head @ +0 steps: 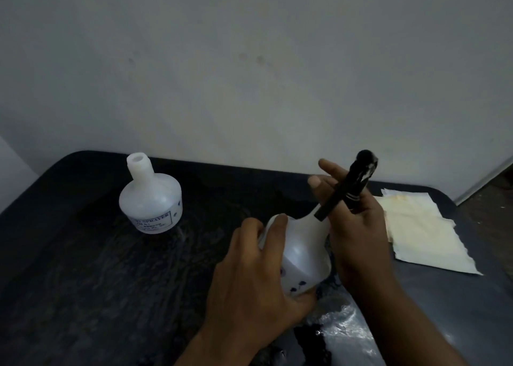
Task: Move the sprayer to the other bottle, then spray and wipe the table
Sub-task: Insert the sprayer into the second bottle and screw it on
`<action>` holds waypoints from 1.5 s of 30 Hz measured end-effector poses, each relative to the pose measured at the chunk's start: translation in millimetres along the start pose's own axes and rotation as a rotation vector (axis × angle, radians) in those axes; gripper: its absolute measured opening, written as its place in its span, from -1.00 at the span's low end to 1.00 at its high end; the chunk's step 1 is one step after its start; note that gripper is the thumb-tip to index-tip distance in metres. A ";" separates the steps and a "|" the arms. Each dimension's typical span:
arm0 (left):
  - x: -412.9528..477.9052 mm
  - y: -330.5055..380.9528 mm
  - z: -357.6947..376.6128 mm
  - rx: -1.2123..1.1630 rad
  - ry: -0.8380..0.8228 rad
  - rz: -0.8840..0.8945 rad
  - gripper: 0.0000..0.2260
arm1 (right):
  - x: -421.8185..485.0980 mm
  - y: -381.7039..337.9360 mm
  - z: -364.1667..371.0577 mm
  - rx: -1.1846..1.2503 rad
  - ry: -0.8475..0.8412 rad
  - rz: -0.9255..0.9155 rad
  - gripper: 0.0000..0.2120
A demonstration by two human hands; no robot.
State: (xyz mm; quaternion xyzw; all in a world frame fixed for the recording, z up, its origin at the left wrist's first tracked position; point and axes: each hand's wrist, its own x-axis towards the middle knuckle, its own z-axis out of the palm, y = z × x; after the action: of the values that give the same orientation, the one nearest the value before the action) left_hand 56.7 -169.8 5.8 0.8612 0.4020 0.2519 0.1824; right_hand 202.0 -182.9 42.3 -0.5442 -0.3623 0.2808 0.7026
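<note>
My left hand (255,277) grips a white plastic bottle (302,252) that leans to the right near the middle of the dark table (83,282). My right hand (358,227) holds the black sprayer head (347,185) at that bottle's neck, its trigger lever sticking out toward the left. Whether the sprayer is screwed on or loose I cannot tell. A second white bottle (151,199), labelled and with an open neck, stands upright at the back left of the table.
A cream cloth or paper towel (424,232) lies flat on the table to the right of my hands. A grey wall (249,60) rises right behind the table. Shiny plastic wrap (347,329) lies near the front edge.
</note>
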 end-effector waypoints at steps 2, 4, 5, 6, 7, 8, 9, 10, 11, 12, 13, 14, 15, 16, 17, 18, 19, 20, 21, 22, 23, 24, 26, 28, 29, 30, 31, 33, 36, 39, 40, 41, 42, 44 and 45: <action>-1.1 0.6 3.2 -0.049 -0.003 -0.018 -0.21 | -0.5 0.8 2.9 0.041 0.006 -0.019 -0.78; -1.5 -0.2 5.1 -0.101 -0.021 -0.040 -0.22 | -1.5 1.7 4.9 0.002 -0.012 -0.043 -0.78; -1.4 -1.6 5.5 -0.127 -0.018 -0.046 -0.23 | -2.1 1.6 5.4 -0.019 -0.037 -0.044 -0.76; -0.8 -3.4 5.3 -0.151 -0.008 -0.051 -0.23 | -2.5 2.0 5.0 -0.031 -0.075 -0.038 -0.75; 0.0 -5.3 4.5 -0.173 0.003 -0.057 -0.24 | -3.1 2.0 3.8 -0.031 -0.126 -0.027 -0.74; 1.2 -7.3 3.6 -0.189 0.014 -0.064 -0.24 | -3.8 2.0 1.7 -0.019 -0.185 -0.013 -0.70; 2.5 -9.4 2.9 -0.197 0.027 -0.064 -0.23 | -4.1 1.0 -0.6 0.001 -0.238 0.005 -0.65; 3.7 -11.5 2.6 -0.200 0.038 -0.058 -0.23 | -3.3 -0.1 -3.2 0.019 -0.277 0.025 -0.57; 4.2 -13.5 2.3 -0.203 0.046 -0.052 -0.23 | -2.1 -1.6 -5.1 0.032 -0.305 0.048 -0.52; 4.6 -15.0 2.1 -0.207 0.052 -0.049 -0.23 | -0.5 -3.4 -6.3 0.043 -0.325 0.066 -0.49; 4.6 -16.2 2.1 -0.210 0.059 -0.049 -0.23 | 1.1 -4.9 -7.4 0.048 -0.341 0.079 -0.51; 4.1 -17.1 2.3 -0.211 0.065 -0.049 -0.23 | 2.7 -5.5 -7.9 0.048 -0.352 0.090 -0.55; 3.6 -17.5 2.2 -0.209 0.070 -0.050 -0.23 | 3.7 -5.5 -8.3 0.047 -0.350 0.107 -0.60; 2.9 -17.5 2.0 -0.205 0.075 -0.049 -0.22 | 4.3 -4.9 -8.7 0.049 -0.336 0.134 -0.65; 2.6 -17.3 2.0 -0.198 0.080 -0.046 -0.22 | 4.8 -4.6 -8.7 0.054 -0.315 0.161 -0.67; 2.4 -17.1 2.0 -0.190 0.085 -0.044 -0.21 | 4.8 -4.4 -8.4 0.056 -0.293 0.179 -0.67; 2.4 -16.6 1.9 -0.182 0.088 -0.044 -0.21 | 4.5 -4.4 -7.6 0.043 -0.272 0.185 -0.65; 2.5 -15.9 1.6 -0.172 0.089 -0.047 -0.20 | 4.1 -5.0 -6.5 0.020 -0.249 0.184 -0.63; 2.7 -15.2 1.1 -0.161 0.087 -0.048 -0.20 | 3.6 -6.0 -5.3 -0.001 -0.219 0.178 -0.62; 3.0 -14.2 0.7 -0.147 0.080 -0.045 -0.20 | 3.4 -6.2 -4.4 -0.014 -0.176 0.166 -0.63; 3.1 -13.2 0.5 -0.132 0.067 -0.039 -0.20 | 3.2 -6.0 -3.9 -0.032 -0.120 0.149 -0.64; 3.2 -12.4 0.4 -0.123 0.054 -0.033 -0.20 | 3.1 -5.4 -3.2 -0.064 -0.064 0.129 -0.64; 3.3 -10.9 1.3 -0.136 0.034 -0.037 -0.20 | 1.8 -4.1 -1.6 -0.142 -0.001 0.081 -0.58; 3.8 -9.7 2.7 -0.179 0.020 -0.058 -0.21 | -0.7 -4.4 0.9 -0.177 -0.013 0.018 -0.52; 4.2 -9.7 3.1 -0.197 0.017 -0.066 -0.21 | -1.6 -4.1 1.4 -0.185 -0.030 -0.012 -0.54; 4.5 -10.2 3.0 -0.210 0.020 -0.071 -0.21 | -1.7 -3.5 1.3 -0.186 -0.049 -0.034 -0.57; 4.9 -11.1 2.8 -0.216 0.029 -0.074 -0.22 | -1.4 -2.4 0.9 -0.174 -0.074 -0.044 -0.61; 5.2 -13.7 2.1 -0.221 0.045 -0.082 -0.22 | -0.6 -1.1 -0.3 -0.113 -0.132 -0.034 -0.70; 4.6 -18.0 0.4 -0.223 0.053 -0.093 -0.22 | 0.9 1.4 -1.8 -0.043 -0.190 -0.031 -0.70; 4.0 -18.6 -0.5 -0.222 0.077 -0.084 -0.22 | 1.4 -1.1 -2.2 0.003 -0.204 -0.027 -0.77; 3.9 -17.7 -0.5 -0.218 0.082 -0.080 -0.23 | 1.8 -1.9 -2.4 0.040 -0.210 -0.003 -0.82; 3.8 -16.3 -0.2 -0.213 0.084 -0.074 -0.23 | 2.5 -2.5 -3.0 0.079 -0.213 0.030 -0.84; 3.4 -14.9 0.3 -0.209 0.083 -0.070 -0.22 | 3.1 -3.1 -3.7 0.115 -0.213 0.066 -0.83; 2.9 -12.4 1.4 -0.212 0.077 -0.067 -0.22 | 4.6 -3.4 -5.3 0.168 -0.208 0.131 -0.70; 2.7 -11.6 1.7 -0.212 0.073 -0.067 -0.21 | 5.3 -3.3 -6.1 0.179 -0.216 0.156 -0.65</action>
State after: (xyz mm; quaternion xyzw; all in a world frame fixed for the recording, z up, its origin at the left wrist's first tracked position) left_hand 52.2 -160.8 -0.8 0.8135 0.4079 0.3178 0.2661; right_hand 210.1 -183.0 45.6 -0.4728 -0.3659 0.4224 0.6813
